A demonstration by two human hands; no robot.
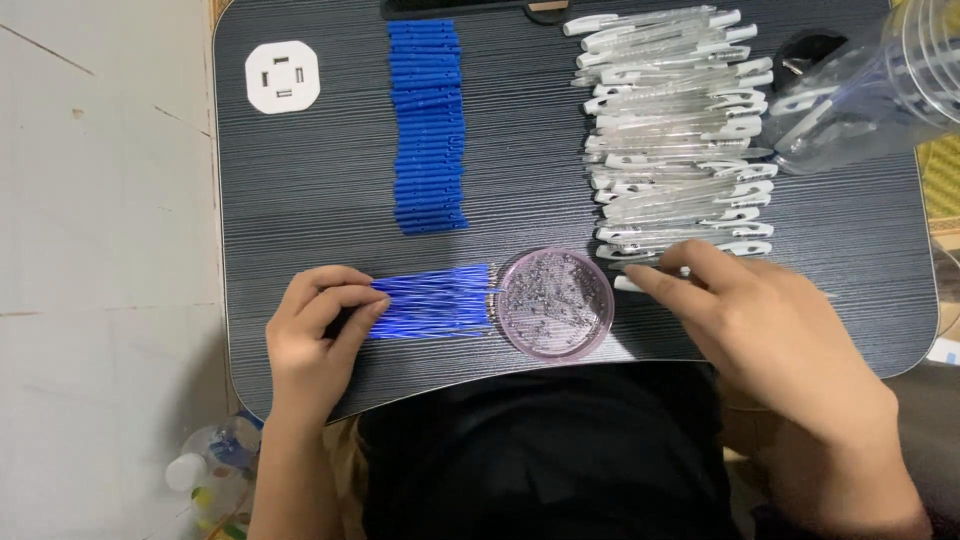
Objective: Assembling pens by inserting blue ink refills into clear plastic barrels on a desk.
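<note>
Blue ink refills (432,300) lie in a flat row right by your left hand (315,325), at about 7 o'clock on the dark lap desk (300,200). Your left hand is curled, and its fingertips (372,305) press down on the ends of those refills. It looks like nothing is put together yet: the parts all lie in their own piles. Up at 12 o'clock sits a neat stack of short blue plastic pieces (428,125). At 6 o'clock is a round clear dish (556,303) full of tiny springs. At 2 o'clock is a big pile of clear pen bodies (680,130). Your right hand (760,320) lies flat and half open, with its fingers touching one clear pen body (640,284) at the bottom of that pile, just beside the dish.
</note>
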